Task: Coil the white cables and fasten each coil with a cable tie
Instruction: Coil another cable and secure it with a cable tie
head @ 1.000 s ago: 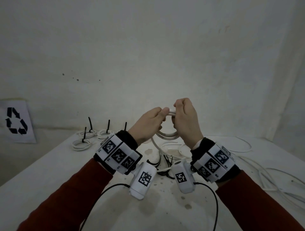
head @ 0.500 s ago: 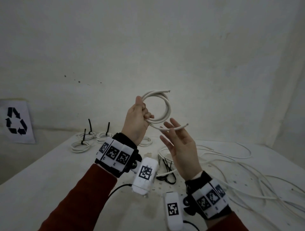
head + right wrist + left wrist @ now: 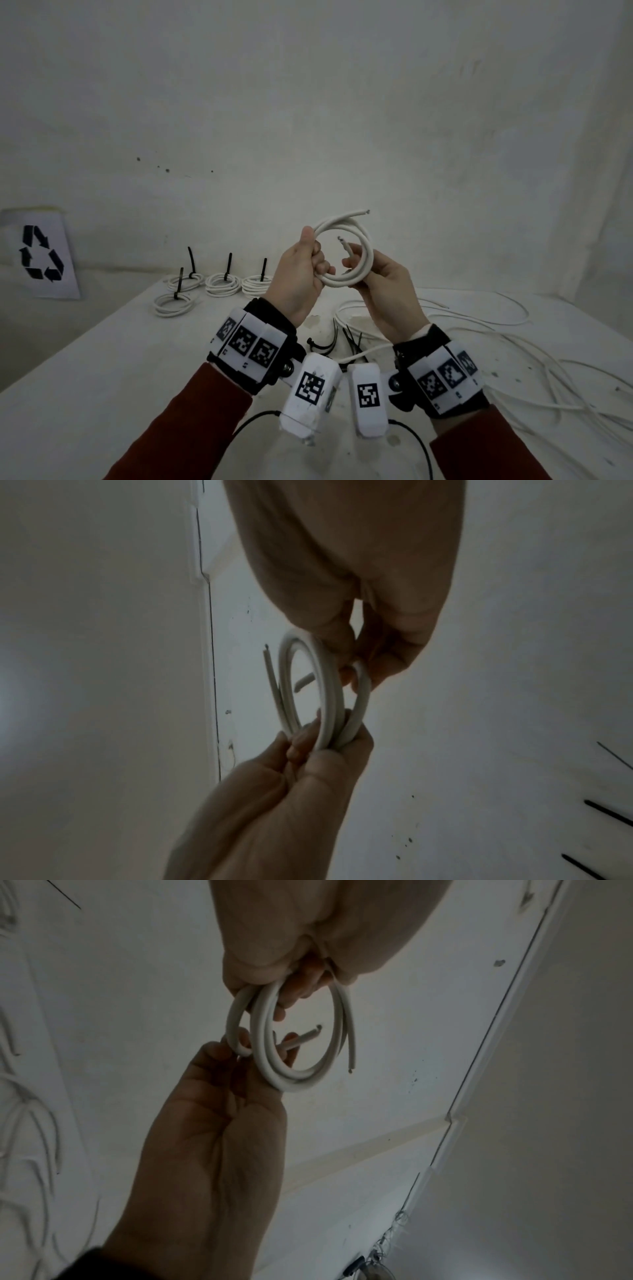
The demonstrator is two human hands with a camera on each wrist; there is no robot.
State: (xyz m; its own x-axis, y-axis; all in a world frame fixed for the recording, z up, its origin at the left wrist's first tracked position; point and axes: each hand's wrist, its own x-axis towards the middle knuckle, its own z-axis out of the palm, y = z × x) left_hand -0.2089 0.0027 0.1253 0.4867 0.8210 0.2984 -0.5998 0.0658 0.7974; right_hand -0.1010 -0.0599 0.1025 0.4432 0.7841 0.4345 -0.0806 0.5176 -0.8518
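Above the table I hold up a small coil of white cable (image 3: 346, 224) between both hands. My left hand (image 3: 298, 274) grips the coil's left side with curled fingers and the thumb on top. My right hand (image 3: 387, 291) pinches its lower right side. One cut end sticks out at the top right, and the other points into the loop. The left wrist view shows the coil (image 3: 294, 1080) hanging from the left hand (image 3: 308, 934), with the right hand (image 3: 219, 1123) reaching up to it. In the right wrist view the right hand (image 3: 377, 647) pinches the coil (image 3: 329, 685), and the left hand (image 3: 291, 791) grips it from below.
Several tied coils (image 3: 222, 284) with upright black tie tails lie at the table's back left. Loose black cable ties (image 3: 342, 339) lie under my hands. Loose white cables (image 3: 479, 329) sprawl over the right half. A recycling sign (image 3: 41, 253) leans against the left wall.
A second ago both hands were closed together on the cable. The left hand then raised the coil while the right opened. The right hand now pinches the coil again.
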